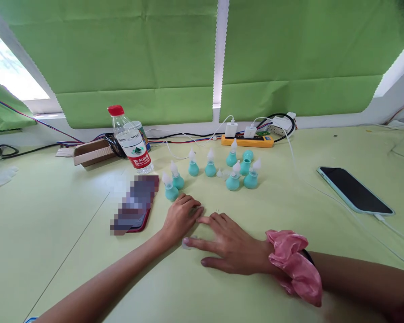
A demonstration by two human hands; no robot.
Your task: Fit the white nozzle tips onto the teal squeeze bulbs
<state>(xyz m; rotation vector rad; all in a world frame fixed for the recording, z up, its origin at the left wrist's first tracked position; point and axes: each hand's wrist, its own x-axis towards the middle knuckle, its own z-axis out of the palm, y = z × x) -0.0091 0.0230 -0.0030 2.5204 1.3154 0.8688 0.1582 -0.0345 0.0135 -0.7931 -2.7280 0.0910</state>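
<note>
My left hand point(182, 217) rests on the table with its fingers curled together, a small whitish bit showing at the fingertips; what it is I cannot make out. Right beside it lies my right hand point(227, 242), fingers spread, a pink scrunchie point(298, 264) around the wrist. Its middle fingers reach the left fingertips, and another fingertip touches a small translucent white piece point(189, 244). Beyond my hands stand several turquoise vase-shaped bases with white flame-shaped tops, such as this small lamp point(171, 190). Among them is a turquoise base point(245, 167) without a top. Small white pieces point(219, 173) lie nearby.
To the left are a phone point(134, 206) in a red case, a red-capped water bottle point(133, 143), a can point(143, 134) and an open cardboard box point(96, 152). An orange power strip point(247, 141) sits behind. A charging phone point(355, 190) lies right, its white cable crossing the table.
</note>
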